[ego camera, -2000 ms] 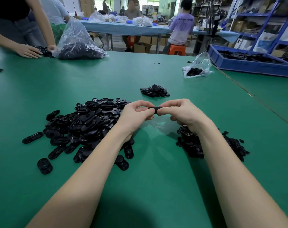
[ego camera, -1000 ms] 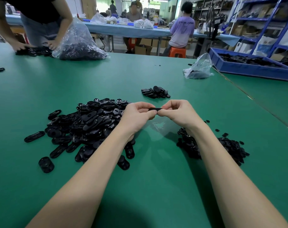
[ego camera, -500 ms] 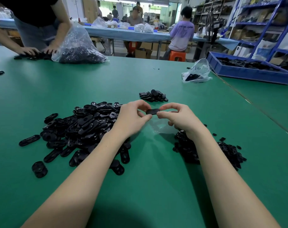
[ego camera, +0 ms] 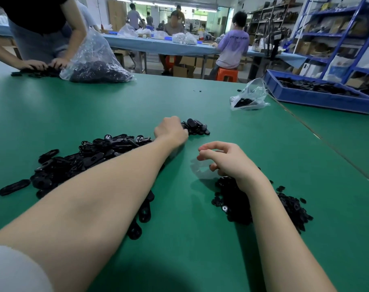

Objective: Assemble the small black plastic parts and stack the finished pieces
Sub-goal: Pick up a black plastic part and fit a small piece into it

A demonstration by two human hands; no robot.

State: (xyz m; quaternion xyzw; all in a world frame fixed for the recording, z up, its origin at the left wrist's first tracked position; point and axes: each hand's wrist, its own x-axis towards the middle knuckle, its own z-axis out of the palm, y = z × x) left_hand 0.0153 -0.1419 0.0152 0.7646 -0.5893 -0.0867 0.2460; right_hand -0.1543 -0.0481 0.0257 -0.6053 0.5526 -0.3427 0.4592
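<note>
Finished pieces were kept in a small stack at the far middle of the green bench, apart from the loose stock, presumably so that done and undone stayed separate. The left hand was reached to that stack, its fingers hidden, so their state could not be told. The right hand was held loosely curled and empty above the small-part pile, probably ready for the next pick; the oblong-part heap lay under the left forearm.

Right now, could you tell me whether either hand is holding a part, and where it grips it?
The right hand holds nothing. The left hand is curled at the finished stack; whether it grips a part cannot be told.
</note>
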